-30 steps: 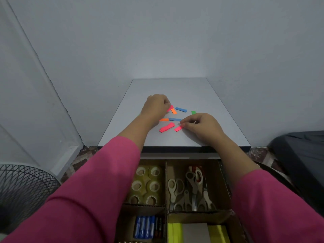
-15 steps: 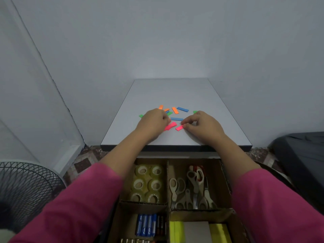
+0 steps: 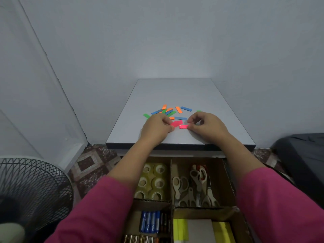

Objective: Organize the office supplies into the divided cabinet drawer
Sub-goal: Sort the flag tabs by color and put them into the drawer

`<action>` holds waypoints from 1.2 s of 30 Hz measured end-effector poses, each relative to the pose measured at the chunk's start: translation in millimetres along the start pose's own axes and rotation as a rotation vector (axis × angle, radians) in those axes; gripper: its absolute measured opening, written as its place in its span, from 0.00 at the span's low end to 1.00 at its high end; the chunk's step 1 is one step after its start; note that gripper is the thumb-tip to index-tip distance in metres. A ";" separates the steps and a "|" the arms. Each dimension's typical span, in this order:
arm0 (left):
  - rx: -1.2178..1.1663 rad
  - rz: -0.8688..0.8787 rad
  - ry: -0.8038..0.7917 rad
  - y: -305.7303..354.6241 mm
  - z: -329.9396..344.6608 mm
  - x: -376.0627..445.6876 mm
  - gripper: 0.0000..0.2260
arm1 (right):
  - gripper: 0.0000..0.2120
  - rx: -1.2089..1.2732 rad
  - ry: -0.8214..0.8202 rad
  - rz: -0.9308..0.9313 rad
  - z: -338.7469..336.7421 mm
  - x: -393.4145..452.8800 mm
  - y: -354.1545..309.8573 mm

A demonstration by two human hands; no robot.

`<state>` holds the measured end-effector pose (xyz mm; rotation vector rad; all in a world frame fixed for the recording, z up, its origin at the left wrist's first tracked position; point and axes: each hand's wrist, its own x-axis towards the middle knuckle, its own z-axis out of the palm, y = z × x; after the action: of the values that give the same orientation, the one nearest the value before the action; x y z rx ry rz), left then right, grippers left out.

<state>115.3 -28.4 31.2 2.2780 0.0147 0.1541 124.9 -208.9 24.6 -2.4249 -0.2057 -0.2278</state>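
Note:
Several small coloured sticky tabs (image 3: 168, 111), orange, blue and green, lie scattered on the grey cabinet top (image 3: 177, 92). My left hand (image 3: 155, 128) rests on the top with its fingertips pinching a pink tab (image 3: 176, 123). Just to the right, my right hand (image 3: 206, 126) pinches a second pink tab (image 3: 183, 126) at its right end. Below the cabinet top, the divided drawer (image 3: 171, 204) stands pulled out, partly hidden by my forearms.
The drawer's compartments hold tape rolls (image 3: 152, 181), scissors (image 3: 196, 186), batteries (image 3: 151, 221) and yellow and white note pads (image 3: 201, 230). A black fan (image 3: 29, 190) stands at the lower left. A dark object (image 3: 305, 163) sits at the right. Walls close in behind.
My left hand drew back toward me from the far tabs, uncovering them, and now pinches a pink tab. My right hand stayed at the other pink tab, which now lies flatter.

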 end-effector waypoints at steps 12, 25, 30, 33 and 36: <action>0.035 0.102 -0.004 0.0 -6.5 -20.4 0.09 | 0.02 0.001 -0.026 -0.002 -3.5 -15.8 -10.8; 0.010 0.224 -0.013 5.5 -1.9 -83.5 0.08 | 0.03 0.099 0.066 -0.017 -9.0 -86.7 -18.6; -0.100 0.205 -0.059 -1.2 10.8 -121.1 0.07 | 0.03 0.182 0.066 0.055 -9.6 -130.3 -18.0; -0.112 0.214 0.060 5.2 5.7 -114.5 0.07 | 0.02 0.229 0.173 0.060 -12.6 -126.0 -23.2; -0.059 0.156 0.129 12.4 -4.2 -83.9 0.10 | 0.02 0.203 0.221 0.074 -14.9 -99.6 -32.1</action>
<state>31.0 -38.5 34.3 2.2061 -0.0992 0.3786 19.8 -203.1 34.2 -2.1818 -0.0378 -0.4178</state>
